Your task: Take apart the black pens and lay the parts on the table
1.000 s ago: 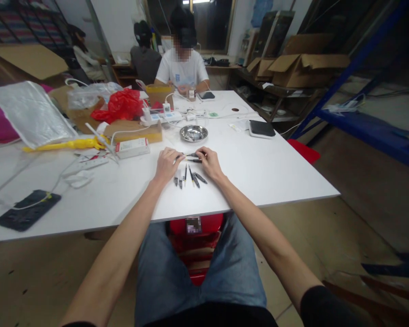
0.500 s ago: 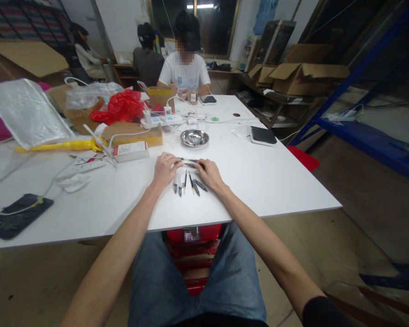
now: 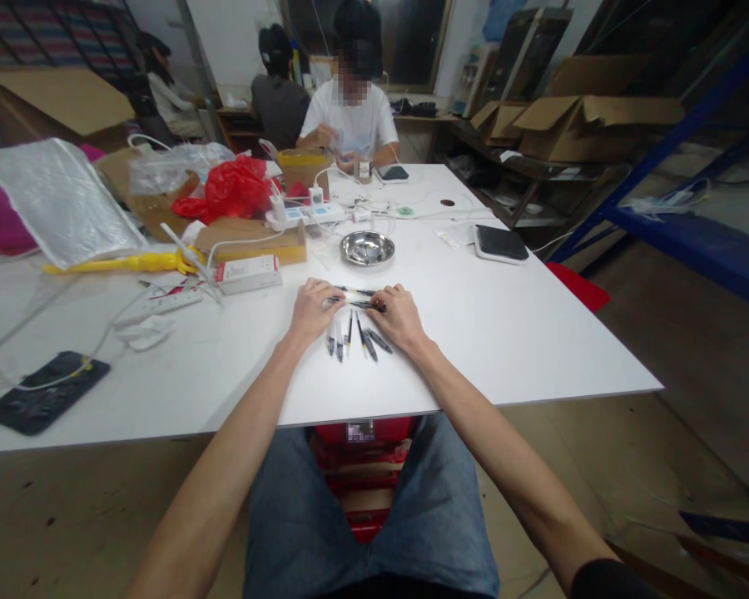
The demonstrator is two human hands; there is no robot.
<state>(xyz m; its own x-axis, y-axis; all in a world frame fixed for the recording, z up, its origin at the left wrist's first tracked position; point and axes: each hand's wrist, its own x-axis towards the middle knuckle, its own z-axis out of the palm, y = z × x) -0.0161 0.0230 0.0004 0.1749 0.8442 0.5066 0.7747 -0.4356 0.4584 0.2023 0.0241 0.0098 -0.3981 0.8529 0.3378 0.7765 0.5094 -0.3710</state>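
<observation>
On the white table, both hands are closed around a thin black pen (image 3: 355,303) that lies level between them. My left hand (image 3: 315,311) pinches its left end, and the fingers of my right hand (image 3: 400,316) curl over the right end. Just beyond it lies a second slim pen (image 3: 357,291), partly hidden by the hands. On the near side, a clear pen part (image 3: 339,344), a thin dark refill (image 3: 350,329) and a black pen piece (image 3: 380,340) lie with several similar parts in a loose fan. Small details of these parts are blurred.
Beyond my hands stands a shiny metal bowl (image 3: 367,249) with small things inside. A white box (image 3: 248,274), a power strip (image 3: 309,215), cables and a red plastic bag (image 3: 230,190) crowd the left. A black-topped device (image 3: 501,244) lies right. A person (image 3: 349,116) sits opposite.
The whole view has shifted slightly, so the table sits further right. My right hand has turned a little, showing more of the pen's right end. Both hands keep their hold.
</observation>
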